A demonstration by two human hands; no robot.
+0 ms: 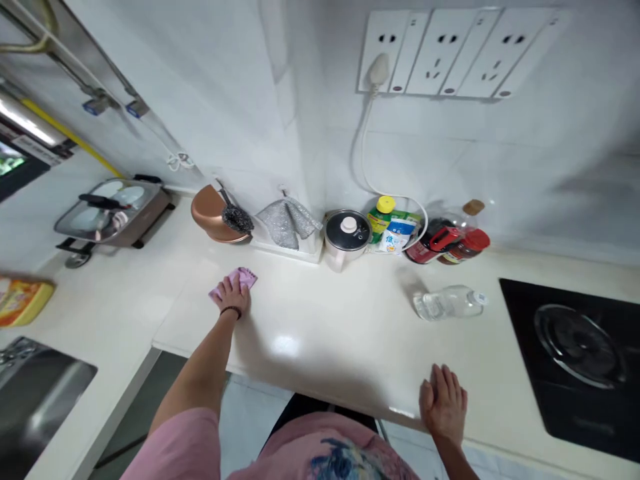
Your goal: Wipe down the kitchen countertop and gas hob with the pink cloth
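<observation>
My left hand [233, 294] holds a folded pink cloth [247, 276] down against the white countertop [320, 313]. Its fingers lie over the cloth, and a dark bracelet circles the wrist. Near the counter's front edge on the right, my right hand [445, 403] rests with the fingers stretched out and the thumb apart, holding nothing. Beyond that hand lies a clear plastic bottle [450, 303] on its side, its cap toward the right. Behind the cloth, a copper-coloured pan [213, 213] leans against the wall beside a dark scrubber [236, 219].
Grey cloths [287, 223] hang near a small lidded pot [347, 237]. Sauce jars [435, 243] and packets [397, 233] line the wall. A cooktop [580, 360] lies right; a sink [45, 407], yellow package [23, 301] and electric pan [113, 213] stand left.
</observation>
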